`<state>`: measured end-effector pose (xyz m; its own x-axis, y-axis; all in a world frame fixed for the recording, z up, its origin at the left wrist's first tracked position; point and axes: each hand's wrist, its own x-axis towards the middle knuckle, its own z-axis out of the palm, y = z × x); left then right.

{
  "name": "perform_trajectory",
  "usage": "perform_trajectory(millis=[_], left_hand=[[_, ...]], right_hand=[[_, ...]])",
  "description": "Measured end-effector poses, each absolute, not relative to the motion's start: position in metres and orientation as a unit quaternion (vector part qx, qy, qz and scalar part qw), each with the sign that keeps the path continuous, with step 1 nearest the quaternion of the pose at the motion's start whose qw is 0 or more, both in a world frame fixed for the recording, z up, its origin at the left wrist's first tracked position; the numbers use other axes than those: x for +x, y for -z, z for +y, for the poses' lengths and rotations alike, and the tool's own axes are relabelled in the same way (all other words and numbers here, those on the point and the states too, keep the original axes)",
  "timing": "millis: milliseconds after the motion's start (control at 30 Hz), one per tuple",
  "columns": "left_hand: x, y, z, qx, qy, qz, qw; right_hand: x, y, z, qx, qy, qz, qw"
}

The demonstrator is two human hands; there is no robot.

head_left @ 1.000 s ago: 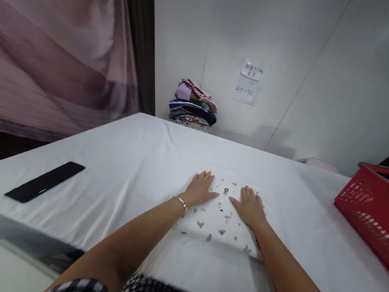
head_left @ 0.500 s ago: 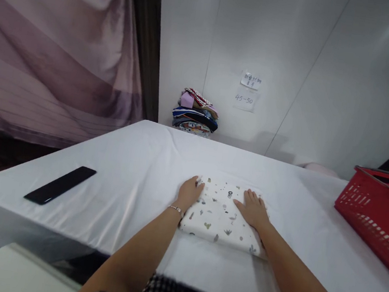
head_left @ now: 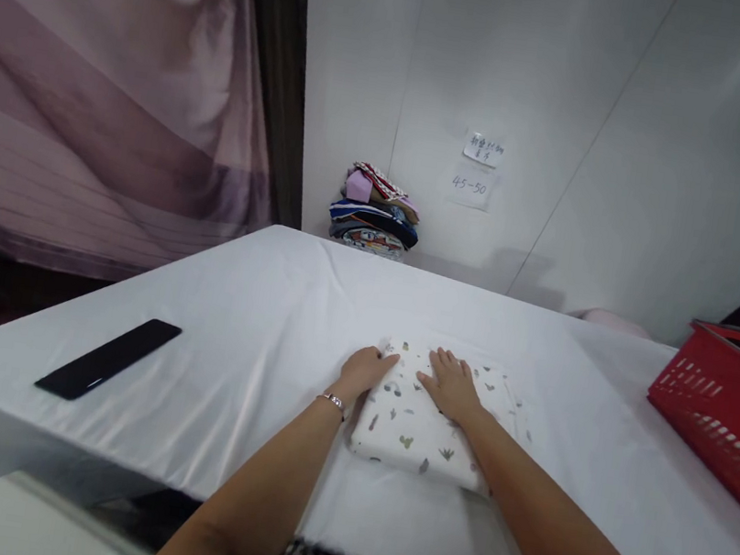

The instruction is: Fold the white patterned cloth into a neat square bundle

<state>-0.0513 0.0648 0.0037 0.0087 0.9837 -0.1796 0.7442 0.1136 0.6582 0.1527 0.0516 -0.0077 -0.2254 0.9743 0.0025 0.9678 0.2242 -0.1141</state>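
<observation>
Folded printed cloth [head_left: 415,419] lies flat on the white table cover [head_left: 250,334], directly ahead of the person and slightly right of the table's middle. It is a compact, thick rectangle of white fabric with small scattered motifs; its near-left corner points back toward the person, and its long axis appears to run from the near left to the far right, though the wide lens makes this hard to fix. Both hands are on its left half. The left hand [head_left: 366,372] rests at the far-left edge, fingers curled over the edge and partly tucked against the side of the fold; whether the fingertips pinch a layer cannot be told. The right hand [head_left: 449,386] lies just beside it, palm down on top, fingers extended and slightly spread, pressing flat and gripping nothing. The two hands are near each other but not touching. The right-hand portion of the cloth is uncovered. Outward from there, a black flat device [head_left: 109,357] lies well apart to the left near the table edge, a red basket [head_left: 725,414] stands at the right edge, and a stack of folded garments [head_left: 376,209] sits against the wall beyond the far side.
</observation>
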Motion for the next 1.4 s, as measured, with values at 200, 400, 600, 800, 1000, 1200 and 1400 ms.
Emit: perform_trajectory(millis=[200,400,600,800,1000,1200,1400], left_hand=[[-0.051,-0.003,0.065,0.637,-0.201,0.674,0.317],[-0.048,0.003,0.066,0.616,-0.251,0.666,0.336],[-0.047,0.012,0.07,0.582,-0.302,0.656,0.375],[-0.047,0.021,0.074,0.57,-0.322,0.645,0.394],[-0.042,0.023,0.073,0.53,-0.377,0.586,0.483],[-0.038,0.007,0.067,0.437,-0.484,0.48,0.587],[-0.038,-0.001,0.063,0.403,-0.527,0.418,0.621]], right_hand=[[0.156,0.016,0.054,-0.62,-0.027,-0.784,0.033],[0.154,0.015,0.053,-0.623,-0.027,-0.781,0.042],[0.163,-0.005,0.064,-0.62,-0.11,-0.772,0.087],[0.194,-0.025,0.103,-0.608,-0.21,-0.765,0.045],[0.211,-0.023,0.133,-0.586,-0.264,-0.766,-0.007],[0.217,-0.022,0.151,-0.551,-0.344,-0.759,-0.049],[0.22,-0.033,0.157,-0.511,-0.437,-0.738,-0.054]])
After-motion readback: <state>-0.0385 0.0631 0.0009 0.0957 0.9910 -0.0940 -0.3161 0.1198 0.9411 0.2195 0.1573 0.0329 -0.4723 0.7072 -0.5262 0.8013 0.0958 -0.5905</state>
